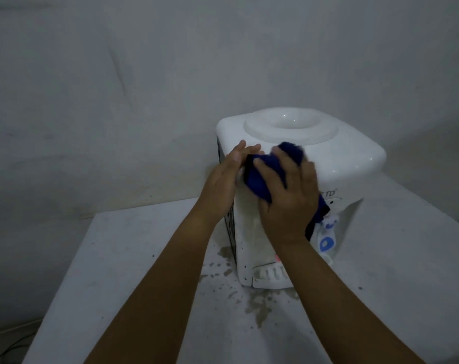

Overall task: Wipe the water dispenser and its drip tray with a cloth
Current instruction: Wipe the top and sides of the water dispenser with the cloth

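Stained white desk (118, 258) nearest; right hand (288, 195) clutches dark blue cloth (259, 177) against white plastic water dispenser (341, 158) upper front, left hand (223, 179) flat beside, fingers straight. Body-wiping step; white slotted drip tray (269, 275) below hands probably next.

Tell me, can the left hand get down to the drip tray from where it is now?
Probably yes. The left hand rests open against the water dispenser beside the blue cloth; the drip tray sits straight below at the front, with only the right forearm crossing its right end.
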